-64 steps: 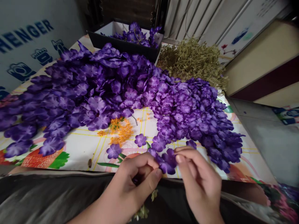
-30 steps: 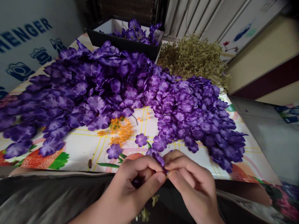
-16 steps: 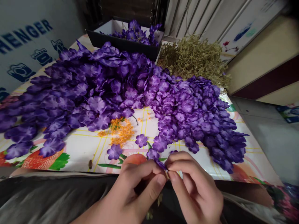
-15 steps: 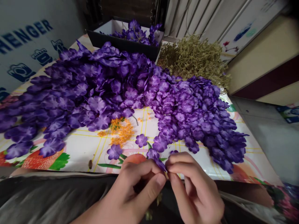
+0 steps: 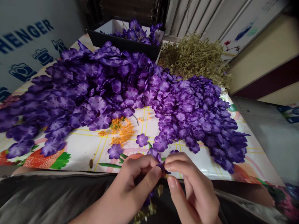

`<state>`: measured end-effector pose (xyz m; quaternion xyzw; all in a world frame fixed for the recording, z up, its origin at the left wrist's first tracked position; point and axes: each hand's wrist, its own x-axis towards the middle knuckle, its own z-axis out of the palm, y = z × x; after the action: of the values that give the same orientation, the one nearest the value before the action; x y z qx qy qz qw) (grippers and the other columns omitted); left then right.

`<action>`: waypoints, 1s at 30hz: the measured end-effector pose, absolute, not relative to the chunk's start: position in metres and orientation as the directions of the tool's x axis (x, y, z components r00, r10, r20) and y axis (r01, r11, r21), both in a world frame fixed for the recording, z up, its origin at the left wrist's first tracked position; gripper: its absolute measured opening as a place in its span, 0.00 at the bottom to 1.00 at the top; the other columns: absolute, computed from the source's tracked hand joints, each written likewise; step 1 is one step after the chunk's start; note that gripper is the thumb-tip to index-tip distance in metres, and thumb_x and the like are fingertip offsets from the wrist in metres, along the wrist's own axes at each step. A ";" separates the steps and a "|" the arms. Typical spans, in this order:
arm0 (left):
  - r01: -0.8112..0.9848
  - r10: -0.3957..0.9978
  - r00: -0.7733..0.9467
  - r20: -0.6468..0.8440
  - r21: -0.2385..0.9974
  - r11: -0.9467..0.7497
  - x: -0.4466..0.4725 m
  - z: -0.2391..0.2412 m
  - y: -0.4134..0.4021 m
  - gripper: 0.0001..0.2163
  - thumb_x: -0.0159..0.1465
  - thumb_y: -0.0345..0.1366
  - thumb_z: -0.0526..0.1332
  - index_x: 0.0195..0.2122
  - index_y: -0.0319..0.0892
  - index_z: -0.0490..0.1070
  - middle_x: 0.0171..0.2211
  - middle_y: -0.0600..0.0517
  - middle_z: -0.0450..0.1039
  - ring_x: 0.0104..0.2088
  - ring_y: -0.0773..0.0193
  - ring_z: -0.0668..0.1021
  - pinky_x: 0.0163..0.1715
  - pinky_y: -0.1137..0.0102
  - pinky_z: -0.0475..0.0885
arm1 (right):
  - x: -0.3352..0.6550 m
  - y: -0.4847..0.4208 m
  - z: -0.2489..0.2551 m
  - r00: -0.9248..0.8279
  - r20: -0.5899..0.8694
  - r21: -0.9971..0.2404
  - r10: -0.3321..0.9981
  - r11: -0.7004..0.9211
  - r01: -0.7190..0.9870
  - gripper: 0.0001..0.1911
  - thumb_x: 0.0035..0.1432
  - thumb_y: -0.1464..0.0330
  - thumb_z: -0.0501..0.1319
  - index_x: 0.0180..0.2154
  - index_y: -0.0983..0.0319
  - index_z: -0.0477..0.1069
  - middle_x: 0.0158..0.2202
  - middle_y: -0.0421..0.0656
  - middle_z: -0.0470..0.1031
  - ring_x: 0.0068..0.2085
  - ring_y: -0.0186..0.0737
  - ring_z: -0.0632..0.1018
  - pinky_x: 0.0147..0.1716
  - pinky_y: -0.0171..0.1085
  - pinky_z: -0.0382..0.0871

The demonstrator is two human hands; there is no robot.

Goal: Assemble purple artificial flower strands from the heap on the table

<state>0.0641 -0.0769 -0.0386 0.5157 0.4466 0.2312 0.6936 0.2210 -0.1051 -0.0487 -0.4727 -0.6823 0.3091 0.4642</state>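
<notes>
Between my left thumb and forefinger a small purple fabric flower is pinched, partly folded and mostly hidden by the fingertips. My left hand curls closed around it. My right hand meets it from the right, its thumb and fingertips closed at the flower's edge beside a tiny yellowish tip. Under the hands, a sprig with pale green-yellow blossoms hangs over my lap, its upper part hidden. Loose purple flowers lie on the table just beyond my fingers.
Purple petals in a large heap and a smaller-petalled heap cover much of the patterned tablecloth. Orange bits lie between them. Behind stand a black box holding purple flowers and a bundle of dry greenish stems.
The purple flower has turned and folded in my fingertips, and my right thumb has dropped lower. More of the pale sprig shows below my hands.
</notes>
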 end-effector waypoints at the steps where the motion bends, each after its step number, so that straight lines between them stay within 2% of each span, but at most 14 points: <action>1: 0.147 0.777 0.505 -0.377 0.924 0.353 0.064 -0.038 -0.077 0.15 0.67 0.44 0.51 0.28 0.41 0.63 0.18 0.60 0.54 0.16 0.74 0.58 0.14 0.77 0.51 | 0.221 -0.105 -0.049 -0.102 0.325 -0.873 0.940 0.340 0.350 0.16 0.56 0.80 0.53 0.44 0.60 0.65 0.40 0.46 0.71 0.40 0.41 0.75 0.35 0.39 0.75; 6: 0.151 0.779 0.498 -0.382 0.922 0.356 0.067 -0.032 -0.078 0.13 0.67 0.42 0.52 0.28 0.41 0.64 0.18 0.60 0.54 0.17 0.73 0.58 0.16 0.76 0.52 | 0.224 -0.102 -0.049 -0.112 0.275 -0.898 0.955 0.297 0.324 0.14 0.57 0.79 0.55 0.43 0.58 0.67 0.39 0.44 0.71 0.36 0.39 0.77 0.34 0.38 0.74; 10: 0.147 0.812 0.437 -0.387 0.921 0.360 0.070 -0.028 -0.080 0.11 0.65 0.40 0.55 0.28 0.41 0.67 0.18 0.60 0.57 0.18 0.72 0.60 0.17 0.76 0.55 | 0.225 -0.100 -0.049 -0.104 0.287 -0.910 0.952 0.305 0.282 0.13 0.56 0.79 0.55 0.41 0.60 0.68 0.37 0.43 0.71 0.39 0.38 0.76 0.36 0.35 0.72; 15: 0.174 0.808 0.452 -0.377 0.926 0.335 0.070 -0.029 -0.079 0.11 0.66 0.39 0.53 0.28 0.41 0.66 0.18 0.60 0.57 0.18 0.72 0.61 0.18 0.76 0.55 | 0.226 -0.100 -0.048 -0.099 0.276 -0.916 0.956 0.293 0.276 0.12 0.56 0.79 0.55 0.40 0.60 0.68 0.37 0.43 0.71 0.40 0.39 0.76 0.37 0.36 0.72; 19: 0.214 0.832 0.460 -0.312 0.948 0.237 0.070 -0.032 -0.077 0.11 0.66 0.37 0.52 0.27 0.41 0.66 0.20 0.58 0.59 0.21 0.71 0.63 0.21 0.75 0.57 | 0.224 -0.102 -0.050 -0.109 0.249 -0.921 0.962 0.270 0.281 0.12 0.56 0.77 0.56 0.42 0.59 0.67 0.39 0.45 0.72 0.40 0.41 0.76 0.36 0.37 0.74; 21: 0.243 0.848 0.458 -0.266 0.955 0.168 0.070 -0.033 -0.077 0.11 0.66 0.35 0.52 0.27 0.40 0.66 0.21 0.57 0.61 0.23 0.69 0.64 0.23 0.75 0.59 | 0.223 -0.102 -0.051 -0.111 0.229 -0.925 0.967 0.252 0.285 0.11 0.56 0.77 0.57 0.41 0.59 0.67 0.38 0.44 0.72 0.37 0.38 0.76 0.34 0.36 0.74; 23: 0.266 0.855 0.458 -0.242 0.955 0.128 0.070 -0.035 -0.076 0.11 0.65 0.35 0.52 0.27 0.40 0.66 0.21 0.56 0.62 0.23 0.69 0.65 0.25 0.74 0.59 | 0.224 -0.101 -0.051 -0.050 0.200 -0.930 0.979 0.205 0.306 0.07 0.58 0.76 0.56 0.37 0.59 0.67 0.34 0.41 0.72 0.32 0.35 0.76 0.29 0.33 0.72; 26: 0.255 0.855 0.434 -0.285 0.949 0.186 0.068 -0.036 -0.074 0.12 0.65 0.35 0.53 0.25 0.40 0.65 0.20 0.57 0.61 0.22 0.70 0.64 0.23 0.75 0.59 | 0.234 -0.094 -0.054 0.119 0.144 -0.918 0.982 0.088 0.387 0.03 0.59 0.72 0.58 0.33 0.59 0.69 0.28 0.39 0.71 0.28 0.35 0.74 0.22 0.30 0.66; 30: 0.190 0.836 0.406 -0.370 0.929 0.318 0.065 -0.037 -0.072 0.12 0.65 0.36 0.53 0.25 0.40 0.66 0.21 0.57 0.61 0.19 0.72 0.61 0.18 0.77 0.56 | 0.256 -0.077 -0.068 0.195 0.008 -0.888 0.981 -0.082 0.452 0.07 0.59 0.66 0.59 0.30 0.61 0.71 0.26 0.40 0.72 0.27 0.38 0.73 0.21 0.33 0.65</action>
<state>0.0653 -0.0724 -0.0369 0.5284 0.4851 0.2481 0.6511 0.2556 -0.0774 -0.0678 -0.6587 -0.5436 0.3272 0.4043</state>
